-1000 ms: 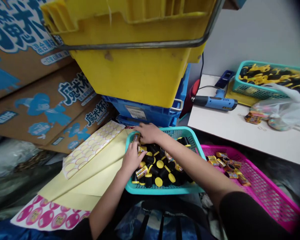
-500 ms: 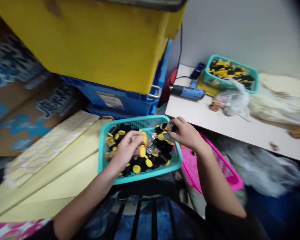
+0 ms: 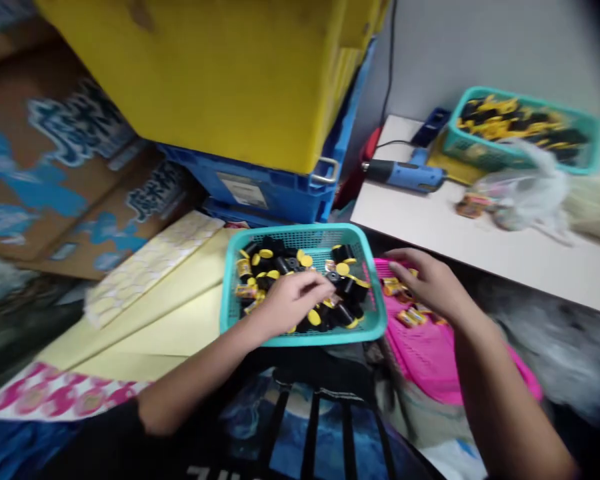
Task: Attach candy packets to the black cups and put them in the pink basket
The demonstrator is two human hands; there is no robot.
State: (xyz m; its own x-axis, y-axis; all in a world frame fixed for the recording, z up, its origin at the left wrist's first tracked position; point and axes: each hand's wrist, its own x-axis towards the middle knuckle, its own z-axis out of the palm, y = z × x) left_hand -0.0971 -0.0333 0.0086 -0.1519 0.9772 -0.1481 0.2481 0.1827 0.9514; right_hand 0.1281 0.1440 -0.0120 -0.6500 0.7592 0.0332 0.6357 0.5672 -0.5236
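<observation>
A teal basket (image 3: 300, 341) sits before me, holding several small black cylinders with yellow round caps (image 3: 314, 317). My left hand (image 3: 295, 300) is inside it, fingers curled together near the middle of the pile; what they pinch, if anything, is hidden. To the right, my right hand (image 3: 430, 283) hovers over a bright pink basket (image 3: 430, 360), thumb and fingers apart. Beneath that hand lie several small yellow-orange printed pieces (image 3: 411, 317); the palm hides some of them.
A yellow bin (image 3: 220, 80) stands on a blue crate (image 3: 280, 197) ahead. The white table (image 3: 410, 223) bears a blue heat-gun-like tool (image 3: 405, 175), another teal basket (image 3: 525, 160) of black and yellow parts, and a plastic bag (image 3: 535, 193). Cardboard boxes (image 3: 35, 207) stand left.
My right hand has moved from the teal basket's right edge to over the pink basket, its fingers now apart. My left hand has shifted toward the pile's middle. The view has turned somewhat left.
</observation>
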